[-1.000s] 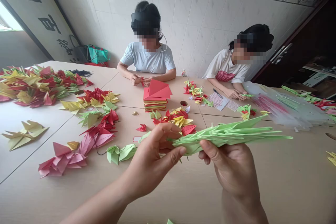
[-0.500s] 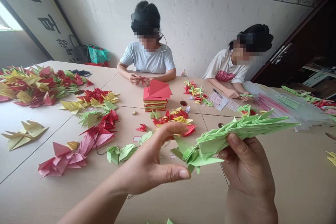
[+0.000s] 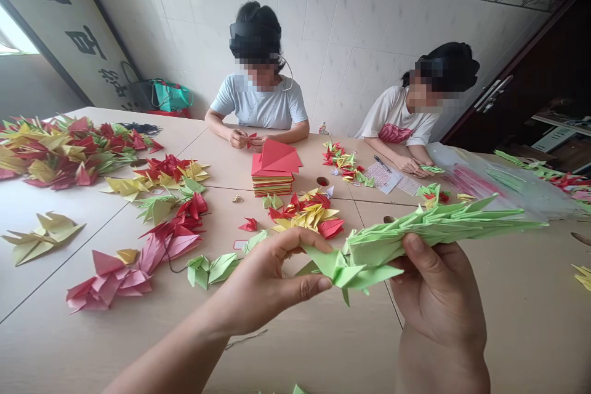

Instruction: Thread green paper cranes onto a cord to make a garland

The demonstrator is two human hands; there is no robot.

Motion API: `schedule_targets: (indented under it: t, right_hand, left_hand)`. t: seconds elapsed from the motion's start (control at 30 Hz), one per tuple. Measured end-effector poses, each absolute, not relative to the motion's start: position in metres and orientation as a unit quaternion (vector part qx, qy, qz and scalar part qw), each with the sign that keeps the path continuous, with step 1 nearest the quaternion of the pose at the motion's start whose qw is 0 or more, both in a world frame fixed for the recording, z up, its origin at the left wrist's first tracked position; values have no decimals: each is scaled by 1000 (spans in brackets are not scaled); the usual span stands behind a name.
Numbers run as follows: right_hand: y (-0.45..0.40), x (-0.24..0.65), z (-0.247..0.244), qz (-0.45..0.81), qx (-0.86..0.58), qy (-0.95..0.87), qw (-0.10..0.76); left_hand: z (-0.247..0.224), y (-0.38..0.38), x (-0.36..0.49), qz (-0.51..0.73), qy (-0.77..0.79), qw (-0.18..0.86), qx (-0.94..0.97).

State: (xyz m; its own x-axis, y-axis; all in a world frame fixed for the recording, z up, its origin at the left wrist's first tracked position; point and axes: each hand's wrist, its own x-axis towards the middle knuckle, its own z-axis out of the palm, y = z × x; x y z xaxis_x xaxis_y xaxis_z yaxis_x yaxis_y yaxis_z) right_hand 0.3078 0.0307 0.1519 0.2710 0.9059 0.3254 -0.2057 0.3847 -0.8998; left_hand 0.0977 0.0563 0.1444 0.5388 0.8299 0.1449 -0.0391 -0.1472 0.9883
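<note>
Your right hand (image 3: 438, 301) is closed around a long stack of nested green paper cranes (image 3: 443, 225), thumb pressed on top, holding it above the table (image 3: 508, 332) so it runs from the centre of your view out toward three o'clock. Your left hand (image 3: 268, 283) pinches the stack's near end, where one green crane (image 3: 341, 268) sticks out between your thumb and forefinger. On the table at nine o'clock from your left hand lie loose green cranes (image 3: 212, 268), and further that way a pink string of cranes (image 3: 124, 268). At twelve o'clock sits a heap of red and yellow cranes (image 3: 307, 209), with a stack of red paper squares (image 3: 273, 172) beyond it. Two other people sit across the table, one at twelve o'clock and one at one o'clock, each with hands on small folded pieces.
</note>
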Motion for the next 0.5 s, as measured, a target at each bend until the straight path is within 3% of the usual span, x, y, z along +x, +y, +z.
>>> schedule_targets:
  t: [0.13,0.33,0.5]
  right_hand:
    - [30,301,157,381,-386,-443,714]
    - [28,294,155,305,-385,-464,737]
    - [28,297,150,246,-411,-449,754]
  left_hand:
    - [148,53,98,405,328,510,684]
    - [151,51,104,483,295,249,786]
    - [148,54,104,524,270,153,793]
